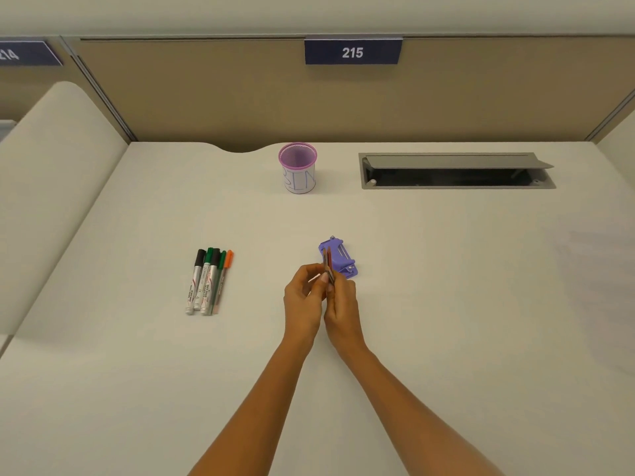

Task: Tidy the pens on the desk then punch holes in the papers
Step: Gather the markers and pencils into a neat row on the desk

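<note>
Five pens (208, 281) lie together; left hand (302, 300) and right hand (342, 304) both pinch one pencil bundle (328, 261).

**Table layout: positions as found**

Pens (208, 281) lie side by side on the table (446, 304), left of centre. Hole punch (340, 257) sits centrally, well right of them. Left hand (304, 297) and right hand (342, 304) meet just before it, holding pencils (328, 264) between them. Cup (298, 168) stands behind, near the rear edge, with the cable hatch (455, 170) to its right.
</note>
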A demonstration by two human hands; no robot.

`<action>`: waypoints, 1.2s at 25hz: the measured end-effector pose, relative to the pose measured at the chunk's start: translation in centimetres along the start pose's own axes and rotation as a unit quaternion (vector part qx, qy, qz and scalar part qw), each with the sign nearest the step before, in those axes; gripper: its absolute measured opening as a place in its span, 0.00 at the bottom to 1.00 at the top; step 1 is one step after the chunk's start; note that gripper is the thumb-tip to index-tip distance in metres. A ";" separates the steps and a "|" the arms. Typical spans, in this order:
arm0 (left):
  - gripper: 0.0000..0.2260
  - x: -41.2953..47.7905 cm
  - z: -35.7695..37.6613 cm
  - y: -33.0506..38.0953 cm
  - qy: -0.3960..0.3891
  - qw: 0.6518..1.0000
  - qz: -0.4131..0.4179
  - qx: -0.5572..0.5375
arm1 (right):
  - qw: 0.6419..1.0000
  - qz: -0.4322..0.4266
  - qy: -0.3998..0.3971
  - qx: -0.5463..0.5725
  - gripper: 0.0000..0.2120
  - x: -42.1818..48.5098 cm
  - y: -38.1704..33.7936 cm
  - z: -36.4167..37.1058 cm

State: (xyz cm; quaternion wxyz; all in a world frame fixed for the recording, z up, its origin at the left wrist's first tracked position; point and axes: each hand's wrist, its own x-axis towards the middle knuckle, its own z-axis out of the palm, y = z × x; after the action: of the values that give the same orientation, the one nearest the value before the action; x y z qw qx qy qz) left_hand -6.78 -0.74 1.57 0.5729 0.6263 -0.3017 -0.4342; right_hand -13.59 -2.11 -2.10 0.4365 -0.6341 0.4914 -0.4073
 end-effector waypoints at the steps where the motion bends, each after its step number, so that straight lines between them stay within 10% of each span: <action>1: 0.06 0.1 -0.4 0.1 -0.005 1.000 0.000 0.003 | 1.000 0.001 -0.005 -0.003 0.24 0.0 0.0 0.0; 7: 0.13 0.4 -2.4 1.6 -0.134 0.989 0.040 0.045 | 0.997 0.011 -0.073 0.037 0.28 0.8 -1.3 -0.1; 30: 0.15 1.5 -5.1 1.1 -0.078 0.994 -0.010 0.078 | 0.990 0.080 -0.098 -0.068 0.13 1.5 -1.1 2.9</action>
State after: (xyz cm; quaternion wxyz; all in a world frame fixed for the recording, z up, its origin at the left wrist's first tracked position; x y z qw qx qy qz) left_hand -1.44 0.11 2.18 0.4925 0.6367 -0.3722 -0.4621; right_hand -10.26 -2.96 -1.75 0.4697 -0.6576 0.5220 -0.2729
